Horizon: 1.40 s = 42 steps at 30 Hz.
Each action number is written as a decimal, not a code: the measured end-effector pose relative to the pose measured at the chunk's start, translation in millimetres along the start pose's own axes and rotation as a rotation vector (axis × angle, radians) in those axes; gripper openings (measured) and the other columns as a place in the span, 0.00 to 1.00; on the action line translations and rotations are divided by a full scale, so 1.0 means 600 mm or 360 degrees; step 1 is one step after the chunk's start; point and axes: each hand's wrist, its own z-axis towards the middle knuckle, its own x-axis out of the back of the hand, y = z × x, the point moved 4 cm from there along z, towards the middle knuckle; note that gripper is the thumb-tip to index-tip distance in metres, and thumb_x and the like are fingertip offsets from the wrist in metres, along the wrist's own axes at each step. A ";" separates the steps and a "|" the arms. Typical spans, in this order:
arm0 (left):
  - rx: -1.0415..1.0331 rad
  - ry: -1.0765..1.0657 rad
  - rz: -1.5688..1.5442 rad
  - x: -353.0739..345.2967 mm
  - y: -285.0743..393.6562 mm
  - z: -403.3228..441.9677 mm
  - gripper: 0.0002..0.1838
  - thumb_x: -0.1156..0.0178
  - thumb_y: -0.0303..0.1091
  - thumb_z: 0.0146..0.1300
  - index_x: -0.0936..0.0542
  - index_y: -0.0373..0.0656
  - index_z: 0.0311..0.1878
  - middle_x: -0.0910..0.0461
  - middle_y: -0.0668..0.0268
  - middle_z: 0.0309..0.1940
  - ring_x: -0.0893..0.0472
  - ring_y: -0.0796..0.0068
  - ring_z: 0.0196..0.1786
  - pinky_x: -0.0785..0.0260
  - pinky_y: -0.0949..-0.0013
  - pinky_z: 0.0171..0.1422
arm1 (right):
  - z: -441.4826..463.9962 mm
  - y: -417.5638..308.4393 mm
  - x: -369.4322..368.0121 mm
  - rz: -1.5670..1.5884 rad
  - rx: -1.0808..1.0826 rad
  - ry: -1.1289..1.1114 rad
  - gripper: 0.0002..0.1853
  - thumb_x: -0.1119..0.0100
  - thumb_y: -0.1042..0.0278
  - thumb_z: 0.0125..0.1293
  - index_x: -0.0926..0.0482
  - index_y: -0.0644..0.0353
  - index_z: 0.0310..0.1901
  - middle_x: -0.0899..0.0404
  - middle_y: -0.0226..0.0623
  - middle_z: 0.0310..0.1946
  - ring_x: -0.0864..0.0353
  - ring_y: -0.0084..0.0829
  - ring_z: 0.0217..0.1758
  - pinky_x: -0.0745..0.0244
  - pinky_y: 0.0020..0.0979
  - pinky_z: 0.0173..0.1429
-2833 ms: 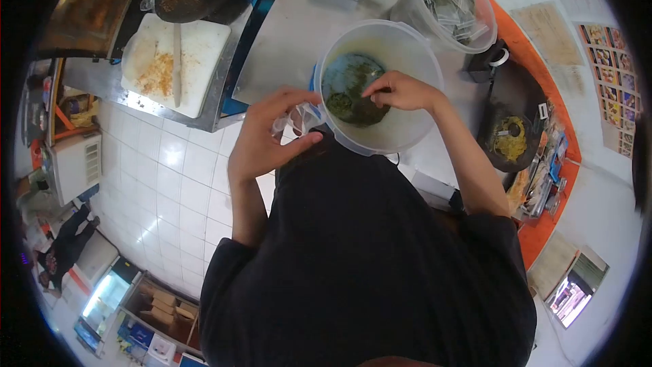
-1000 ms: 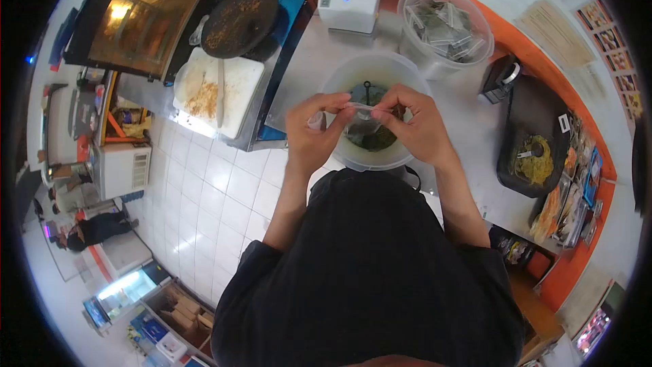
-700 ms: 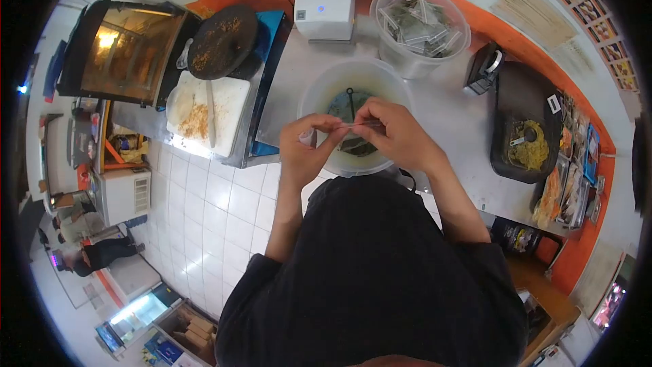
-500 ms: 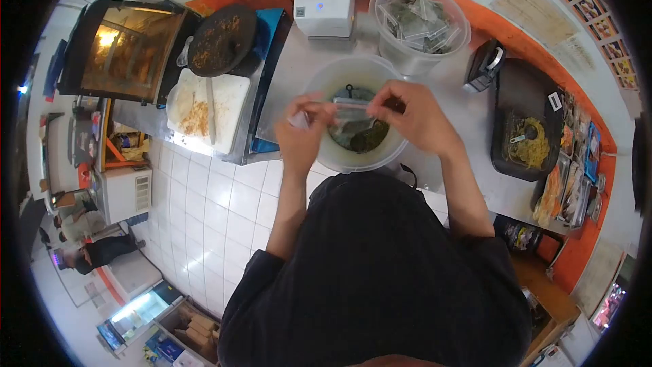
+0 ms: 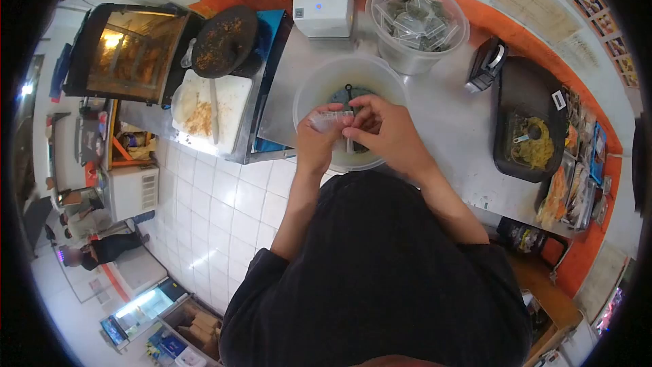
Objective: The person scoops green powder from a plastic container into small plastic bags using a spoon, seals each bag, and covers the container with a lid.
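Note:
My left hand (image 5: 318, 141) is closed around a small clear plastic bag (image 5: 331, 119), which sticks out past the thumb and fingers. Close against it, my right hand (image 5: 388, 130) pinches the bag's right end between thumb and fingertips. Both hands are above a large translucent tub (image 5: 314, 85). Inside it a dark-handled utensil (image 5: 349, 90) stands up against the far side, its lower end hidden behind my fingers. Most of the tub's dark green contents are covered by my hands.
Behind stands another tub (image 5: 375, 27) full of small filled clear bags, beside a white label printer (image 5: 323, 3). To the right is a black pan (image 5: 506, 143) with yellowish food. A white cutting board (image 5: 234, 105) and stone mortar (image 5: 224, 41) are left. People stand far left.
My hands have come together: the bag was stretched between them and is now bunched mostly in my left hand. The right hand has moved left. The view has shifted slightly.

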 end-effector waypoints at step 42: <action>-0.0974 -0.0143 0.0935 0.105 0.145 0.015 0.12 0.38 0.14 0.58 0.19 0.38 0.44 0.18 0.61 0.40 0.17 0.71 0.38 0.26 0.71 0.36 | 0.065 -0.022 -0.135 -0.0694 0.0403 0.0122 0.06 0.35 0.78 0.61 0.25 0.64 0.34 0.22 0.41 0.32 0.19 0.38 0.32 0.25 0.38 0.39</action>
